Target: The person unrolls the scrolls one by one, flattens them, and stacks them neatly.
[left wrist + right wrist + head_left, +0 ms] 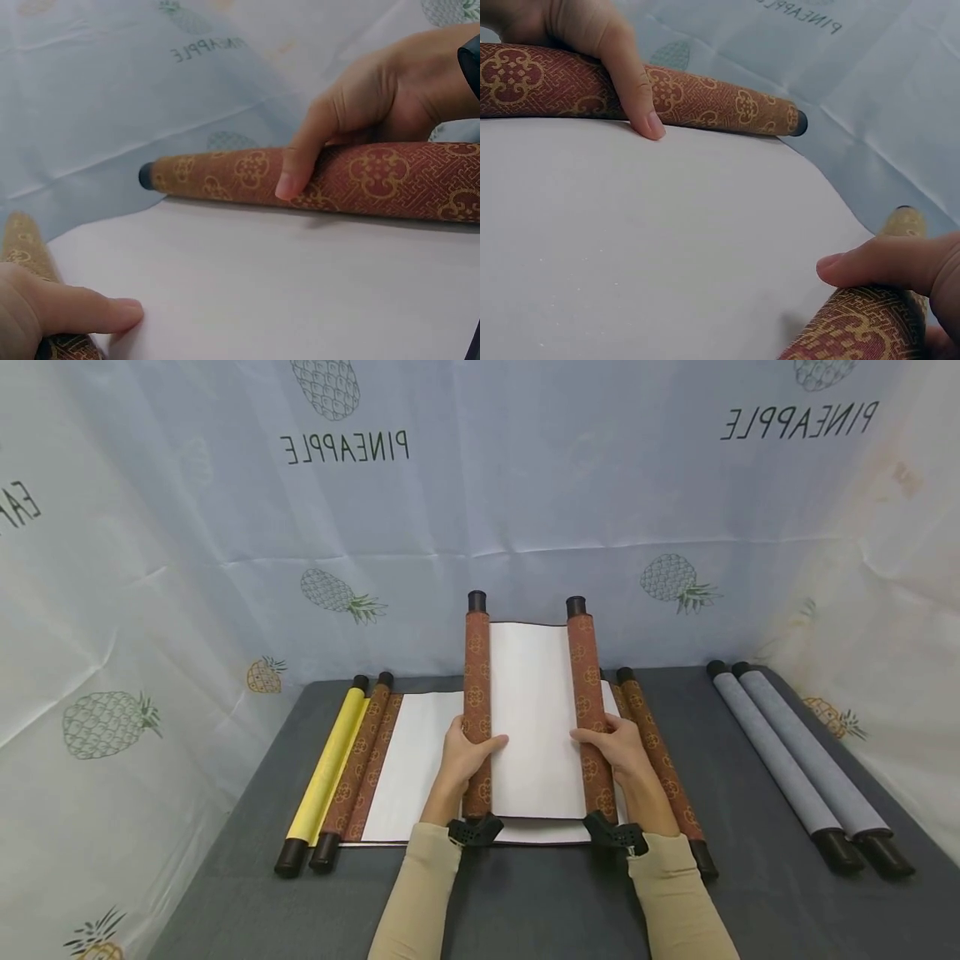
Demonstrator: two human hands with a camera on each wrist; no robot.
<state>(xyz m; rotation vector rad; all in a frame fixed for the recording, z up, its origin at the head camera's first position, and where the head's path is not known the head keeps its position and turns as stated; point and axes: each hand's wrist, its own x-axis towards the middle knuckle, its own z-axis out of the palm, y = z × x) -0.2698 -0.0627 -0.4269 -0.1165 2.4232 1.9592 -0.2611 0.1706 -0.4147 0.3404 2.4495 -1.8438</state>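
Note:
A hanging scroll (531, 710) with white paper between two red-brown, gold-patterned rolls is held up above the table, partly unrolled. My left hand (467, 758) grips its left roll, the thumb lying across onto the paper. Round the right roll is my right hand (621, 750), its thumb also pointing inward. Both wrist views show the thumbs on the patterned fabric and paper edge; most other fingers are hidden behind the rolls. Below, a second brown-patterned scroll (412, 752) lies spread on the table, partly covered by the held one and my arms.
Left of the spread scroll lies a yellow scroll (330, 760) with black knobs. Two grey scrolls (817, 760) lie side by side on the right of the dark grey table (315, 910). A pineapple-print curtain (525, 485) hangs behind and around it.

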